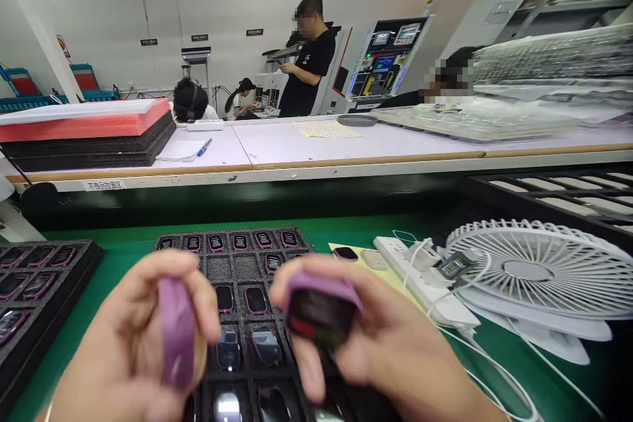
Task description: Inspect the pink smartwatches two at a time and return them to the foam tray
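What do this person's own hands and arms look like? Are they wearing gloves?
No gloves! The left hand and right hand are both bare, and a bit blurry. No sleeve shows on the right forearm. Near the bottom left corner, a thin pale band might be a bracelet, but too little shows to tell.

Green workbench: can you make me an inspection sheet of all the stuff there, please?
Surface: green bench top, showing between the trays.
Job's things: purple item and dark-faced device, both held up, blurred; smaller-looking devices in the middle tray; more in the left tray.
Clutter: white fan and power strip, right side.
Grip: left hand holds the purple item; right hand holds the dark-faced device.
Cables: white cables near the fan.
Surroundings: raised shelf; people and machine beyond.
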`<state>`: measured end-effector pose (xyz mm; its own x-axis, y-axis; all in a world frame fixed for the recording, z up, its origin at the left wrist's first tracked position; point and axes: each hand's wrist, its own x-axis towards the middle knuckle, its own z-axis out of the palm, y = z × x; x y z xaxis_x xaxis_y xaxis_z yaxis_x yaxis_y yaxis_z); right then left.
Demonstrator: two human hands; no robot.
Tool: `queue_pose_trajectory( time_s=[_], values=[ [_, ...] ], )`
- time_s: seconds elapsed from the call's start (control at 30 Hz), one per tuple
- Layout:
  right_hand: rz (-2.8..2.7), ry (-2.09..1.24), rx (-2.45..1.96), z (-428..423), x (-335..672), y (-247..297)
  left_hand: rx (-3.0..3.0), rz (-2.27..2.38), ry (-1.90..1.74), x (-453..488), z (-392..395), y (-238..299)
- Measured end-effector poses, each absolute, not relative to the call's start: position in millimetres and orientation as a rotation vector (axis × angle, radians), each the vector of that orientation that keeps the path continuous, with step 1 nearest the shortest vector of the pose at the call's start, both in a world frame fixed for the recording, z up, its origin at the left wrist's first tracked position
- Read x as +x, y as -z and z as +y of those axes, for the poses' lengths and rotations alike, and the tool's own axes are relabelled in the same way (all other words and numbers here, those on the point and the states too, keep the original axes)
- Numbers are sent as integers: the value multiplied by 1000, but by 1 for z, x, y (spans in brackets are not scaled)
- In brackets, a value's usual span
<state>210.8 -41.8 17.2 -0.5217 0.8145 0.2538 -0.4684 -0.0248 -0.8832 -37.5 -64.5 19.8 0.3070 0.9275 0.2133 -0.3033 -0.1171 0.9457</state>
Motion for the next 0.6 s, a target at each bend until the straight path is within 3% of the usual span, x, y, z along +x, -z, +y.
queue_pose_trajectory(
  time_s=[0.13, 0.27, 0.6],
  values=[
    [-1077, -1775, -431, 12, 197, -14, 1355, 848, -1418, -13, -8, -19],
    [-981, -1869, -510, 47, 192, 5, 1323, 996, -1395, -3, 37, 6],
    [-983, -1839, -528, 64, 189, 26, 1181, 943, -1269, -3, 43, 16]
  ],
)
